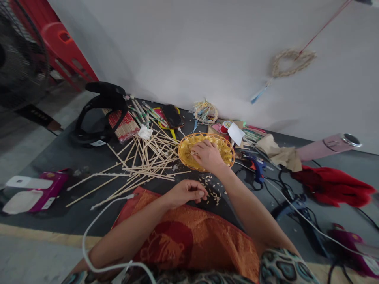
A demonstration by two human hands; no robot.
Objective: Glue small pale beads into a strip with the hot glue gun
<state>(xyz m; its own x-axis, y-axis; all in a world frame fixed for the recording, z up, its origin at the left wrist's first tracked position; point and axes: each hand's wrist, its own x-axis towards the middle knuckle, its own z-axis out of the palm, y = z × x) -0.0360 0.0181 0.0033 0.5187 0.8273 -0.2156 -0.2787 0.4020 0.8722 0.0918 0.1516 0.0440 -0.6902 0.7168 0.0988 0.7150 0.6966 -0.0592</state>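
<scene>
My right hand [208,157] reaches into a yellow woven basket [229,152], its fingers bent down and closed around small pale wooden pieces [194,154]. Part of the pieces is hidden under the fingers. Closer to me, my left hand [189,192] hovers by the table edge, fingers curled in and thumb against them. Whatever may be in it is too small or hidden to name. Cut wooden bits [213,195] lie scattered on the dark table just right of it. Long thin wooden sticks [151,154] spread in a loose pile left of the basket.
An orange-red cloth [189,225] covers my lap. A blue glue gun [258,167] and cables lie to the right, near a pink flask [328,146] and red cloth [337,185]. A black headset-like frame [100,114] and a phone [172,115] stand behind the sticks.
</scene>
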